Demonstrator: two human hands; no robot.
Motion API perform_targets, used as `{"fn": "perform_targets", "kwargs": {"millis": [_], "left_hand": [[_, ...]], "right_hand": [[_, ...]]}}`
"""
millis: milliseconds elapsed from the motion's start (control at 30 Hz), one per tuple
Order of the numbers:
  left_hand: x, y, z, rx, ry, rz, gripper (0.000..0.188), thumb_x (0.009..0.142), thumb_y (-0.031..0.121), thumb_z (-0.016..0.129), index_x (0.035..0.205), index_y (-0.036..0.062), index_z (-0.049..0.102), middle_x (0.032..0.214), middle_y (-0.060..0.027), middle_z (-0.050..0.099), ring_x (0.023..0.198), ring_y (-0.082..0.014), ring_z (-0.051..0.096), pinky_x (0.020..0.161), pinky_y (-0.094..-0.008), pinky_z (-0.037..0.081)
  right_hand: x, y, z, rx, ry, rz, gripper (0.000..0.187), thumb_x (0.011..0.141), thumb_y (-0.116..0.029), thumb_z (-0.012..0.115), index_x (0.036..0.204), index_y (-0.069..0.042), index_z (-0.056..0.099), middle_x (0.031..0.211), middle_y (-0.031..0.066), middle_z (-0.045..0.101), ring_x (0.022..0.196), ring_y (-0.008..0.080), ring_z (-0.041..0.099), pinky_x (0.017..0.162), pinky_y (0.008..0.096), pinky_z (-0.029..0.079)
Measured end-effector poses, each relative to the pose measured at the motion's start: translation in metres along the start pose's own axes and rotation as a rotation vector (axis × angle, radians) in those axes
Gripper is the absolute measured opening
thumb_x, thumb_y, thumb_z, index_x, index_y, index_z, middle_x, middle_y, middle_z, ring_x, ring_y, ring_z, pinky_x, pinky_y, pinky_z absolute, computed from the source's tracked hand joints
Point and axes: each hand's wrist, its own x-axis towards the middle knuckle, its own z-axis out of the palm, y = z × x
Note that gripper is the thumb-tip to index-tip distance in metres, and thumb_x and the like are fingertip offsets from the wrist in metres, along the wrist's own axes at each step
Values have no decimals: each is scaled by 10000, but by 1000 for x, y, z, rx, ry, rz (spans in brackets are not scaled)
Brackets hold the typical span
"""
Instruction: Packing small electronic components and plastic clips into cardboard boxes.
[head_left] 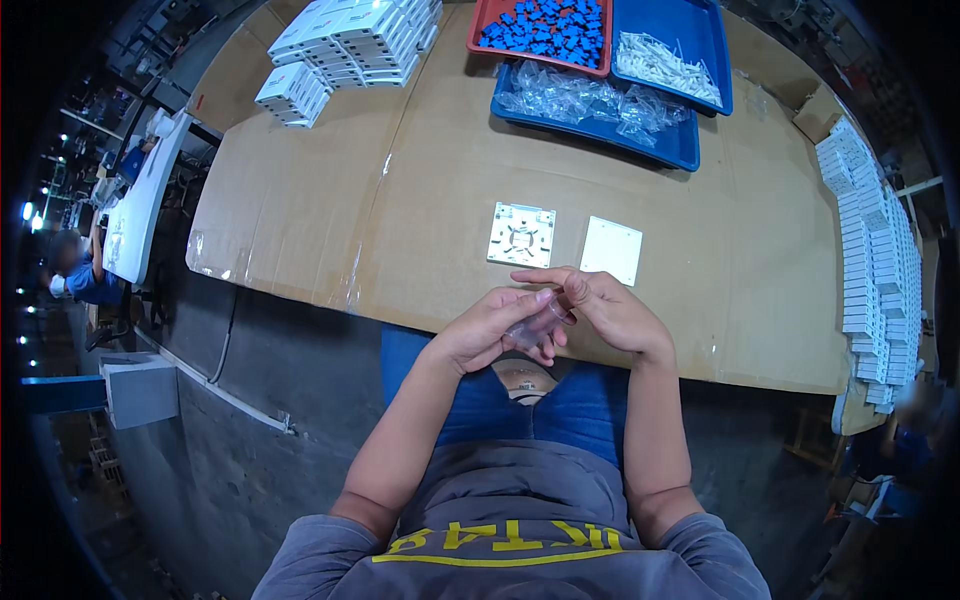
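Note:
Just past the near edge of the table, my hands meet in front of me. My left hand is closed on a small clear plastic bag, its thumb lying along the top. My right hand comes in from the other side, thumb and fingers bent round the bag's far end; its index finger stretches out to the left. What the bag contains, if anything, I cannot make out. Beyond my hands lie a square white plastic base with molded inner parts and a flat white square cover, side by side.
Cardboard covers the table. At the back stand a red tray of blue pieces, a blue tray of white strips and another blue tray of clear bags. White boxes and stacked white pieces flank them.

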Motion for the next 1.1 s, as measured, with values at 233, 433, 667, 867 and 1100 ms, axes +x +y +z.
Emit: {"fn": "perform_targets", "kwargs": {"millis": [233,433,667,867,1100], "left_hand": [[-6,-10,-12,-68,-13,-21,482,1088,400,546,1190,-55,665,928,-128,738,814,-226,749,785,-366,632],[-9,-19,-18,-149,-78,0,568,1111,440,463,1242,-83,642,954,-127,708,858,-244,728,804,-421,626],[-8,-51,-8,-269,-132,-84,614,1121,484,392,1284,-61,620,918,-84,647,844,-214,666,798,-381,587],[-3,-58,16,-218,-168,-243,614,1142,498,324,1289,-6,644,959,-61,580,853,-140,566,780,-313,538],[1,-46,18,-183,-171,-282,616,1154,478,276,1323,-2,622,977,-60,579,901,-148,555,802,-311,514]], "right_hand": [[-3,-3,-28,-180,-54,-203,565,1124,-444,437,1322,24,684,1195,115,756,1106,212,701,1010,354,527],[13,-38,-136,-341,395,45,258,1054,-158,624,1172,39,742,1154,108,765,1092,157,687,945,320,538],[97,-29,-294,-667,815,-193,196,970,-96,673,1116,15,744,946,114,775,877,188,724,826,322,558],[165,-69,-327,-1134,997,-62,197,899,-133,650,1048,-77,766,1033,156,771,999,354,733,860,467,578],[214,-69,-359,-1347,941,66,181,895,-159,684,1044,-118,778,1035,138,776,1000,347,736,868,468,584]]}}
